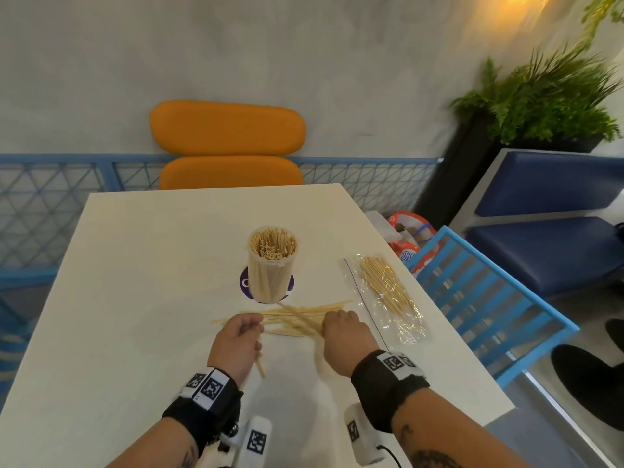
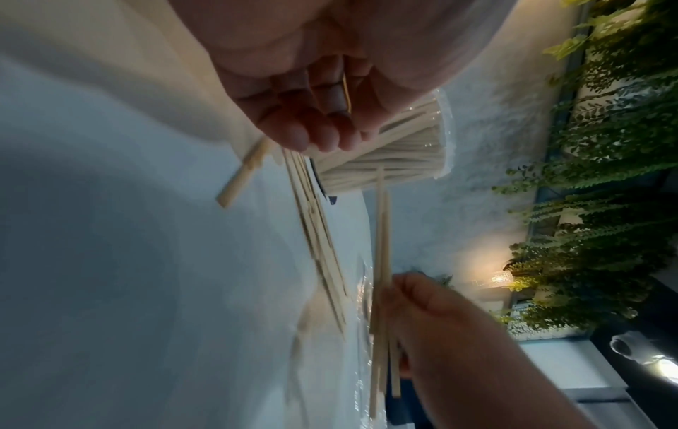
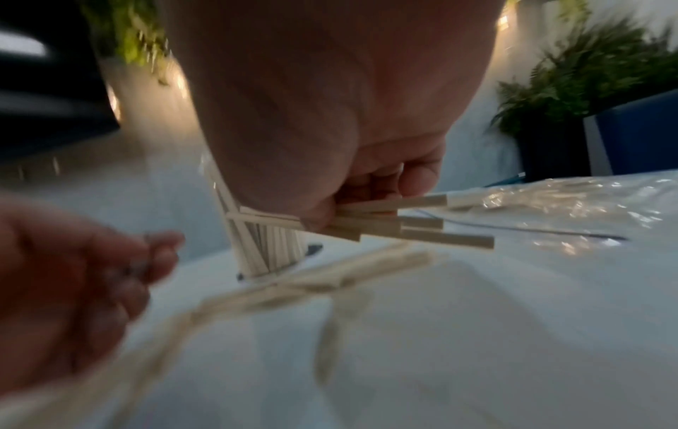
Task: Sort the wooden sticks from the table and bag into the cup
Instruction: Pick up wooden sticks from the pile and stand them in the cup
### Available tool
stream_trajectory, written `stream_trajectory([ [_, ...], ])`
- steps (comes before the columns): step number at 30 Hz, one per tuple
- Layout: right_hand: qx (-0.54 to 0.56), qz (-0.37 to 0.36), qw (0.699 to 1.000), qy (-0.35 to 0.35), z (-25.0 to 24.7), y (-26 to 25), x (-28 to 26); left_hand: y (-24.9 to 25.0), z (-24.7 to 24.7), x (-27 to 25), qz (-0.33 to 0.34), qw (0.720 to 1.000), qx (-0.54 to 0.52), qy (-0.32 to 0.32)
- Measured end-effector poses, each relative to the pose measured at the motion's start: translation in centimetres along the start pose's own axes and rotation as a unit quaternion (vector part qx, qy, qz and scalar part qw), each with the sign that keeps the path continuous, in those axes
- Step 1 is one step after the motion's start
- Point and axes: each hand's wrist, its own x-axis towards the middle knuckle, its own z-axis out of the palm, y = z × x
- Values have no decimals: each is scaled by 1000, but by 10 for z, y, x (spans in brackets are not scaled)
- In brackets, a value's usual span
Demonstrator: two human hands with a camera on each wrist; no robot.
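A clear plastic cup (image 1: 273, 261) packed with upright wooden sticks stands mid-table. Loose sticks (image 1: 297, 319) lie in a flat row just in front of it. My left hand (image 1: 251, 327) is at the row's left end with its fingers curled, and a short bunch of sticks (image 1: 260, 363) pokes back from under it. My right hand (image 1: 332, 327) at the row's right end grips several sticks (image 3: 403, 227), blurred by motion. A clear bag (image 1: 388, 292) holding more sticks lies to the right.
The white table (image 1: 135, 298) ends close to the bag on the right, beside a blue slatted chair (image 1: 479, 298). An orange chair (image 1: 229, 143) stands at the far edge. A purple sticker (image 1: 244, 282) sits under the cup.
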Motion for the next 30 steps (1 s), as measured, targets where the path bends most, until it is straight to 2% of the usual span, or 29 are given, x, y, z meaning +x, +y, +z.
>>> stream_trajectory([
  [3,141,12,990,20,-19,-9,6,12,17,-10,-38,995,-71,-59],
  [7,283,11,959,3,-30,-34,17,22,36,-19,-105,966,-156,-176],
  [9,298,25,954,8,-31,-47,21,26,42,-22,-132,948,-203,-205],
  [11,267,48,962,28,-30,-55,22,30,46,-24,-148,940,-217,-218],
  [13,280,63,957,37,-25,-56,24,32,46,-23,-150,946,-193,-214],
  [17,404,56,913,16,-22,-46,28,27,38,-18,-141,962,-144,-185],
  [20,447,11,894,4,-34,-31,30,25,30,-17,-122,964,-112,-206],
  [22,455,-15,890,28,-46,-23,31,23,26,-17,-115,963,-75,-230],
  [26,532,3,844,67,-61,-18,36,17,25,-17,-110,958,-13,-265],
  [27,525,-1,848,73,-61,-17,37,15,27,-17,-104,956,9,-275],
  [30,463,-12,884,62,-56,-13,39,11,33,-17,-77,951,54,-296],
])
